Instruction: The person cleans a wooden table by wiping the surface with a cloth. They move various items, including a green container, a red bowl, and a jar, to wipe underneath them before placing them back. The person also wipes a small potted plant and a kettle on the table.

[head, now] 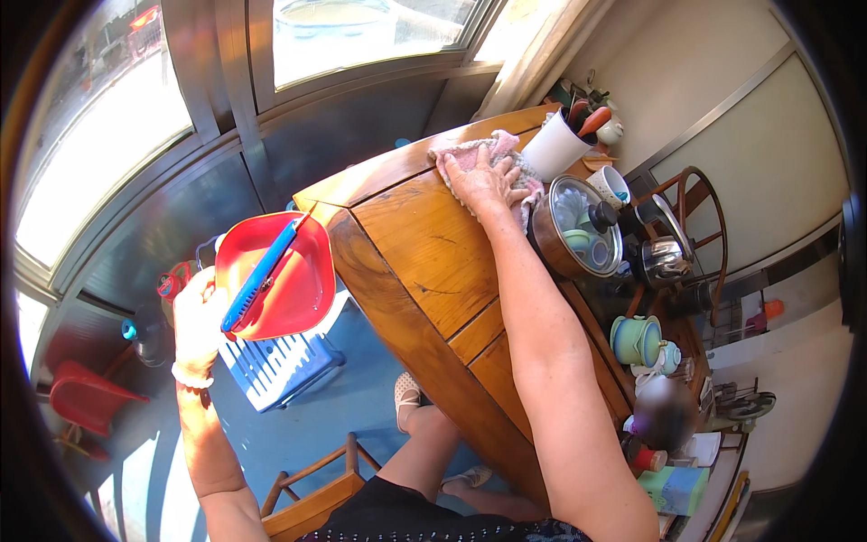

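My left hand (198,318) grips the edge of a square red dish (305,278), held in the air off the wooden table's corner. Across the dish lies a blue pen-like tool with a slotted grip (261,274), its thin tip pointing at the table. On the wooden table (427,251), my right hand (484,179) lies spread over a pink and grey cloth (467,157) near the far edge. Just right of the cloth stands a white cylindrical holder (555,146) with red-handled utensils. A glass-lidded pot (576,230) with small dishes inside stands close to my right wrist.
A speckled mug (608,186), a metal kettle (664,261) and a green lidded pot (635,341) stand along the right. Below the dish is a blue plastic stool (281,369). A wooden chair (311,505) is near my legs, a red chair (88,398) at far left.
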Available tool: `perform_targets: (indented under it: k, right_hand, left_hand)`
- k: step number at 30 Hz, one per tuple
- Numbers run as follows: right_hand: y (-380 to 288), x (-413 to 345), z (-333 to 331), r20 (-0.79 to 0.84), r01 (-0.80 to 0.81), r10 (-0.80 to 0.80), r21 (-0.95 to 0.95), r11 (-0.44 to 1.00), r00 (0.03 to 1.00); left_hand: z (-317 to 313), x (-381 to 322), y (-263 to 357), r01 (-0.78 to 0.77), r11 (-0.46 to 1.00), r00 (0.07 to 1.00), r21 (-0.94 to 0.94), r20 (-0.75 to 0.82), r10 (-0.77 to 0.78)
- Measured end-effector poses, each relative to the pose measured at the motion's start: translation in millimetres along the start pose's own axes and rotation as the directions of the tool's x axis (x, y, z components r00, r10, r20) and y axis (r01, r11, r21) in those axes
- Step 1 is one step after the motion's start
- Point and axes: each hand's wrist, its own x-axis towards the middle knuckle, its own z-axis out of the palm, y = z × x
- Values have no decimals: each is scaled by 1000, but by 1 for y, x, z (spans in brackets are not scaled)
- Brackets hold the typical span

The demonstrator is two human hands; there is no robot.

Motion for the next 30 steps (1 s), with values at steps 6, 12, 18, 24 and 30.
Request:
perform_targets:
  k: [6,12,18,24,30]
  right_hand:
    - [-34,29,11,-10,97,-97,10,995,995]
    - [-84,-54,21,90,500,-500,32,866,861]
    - [-54,-125,30,33,665,-670,95,741,742]
    - [8,-198,24,28,699,-702,76,711,712]
    - [99,-276,20,-72,701,-697,63,711,714]
  left_hand:
    - [-28,-22,-11,70,997,994,24,-80,-68]
    - [-43,-24,-12,74,997,986,22,-151,-70]
    - [-17,-13,15,-12,990,986,139,-164,35]
    - [12,-20,33,-69,997,997,-39,22,70]
    - [53,-44,49,-86,994,991,-63,95,92]
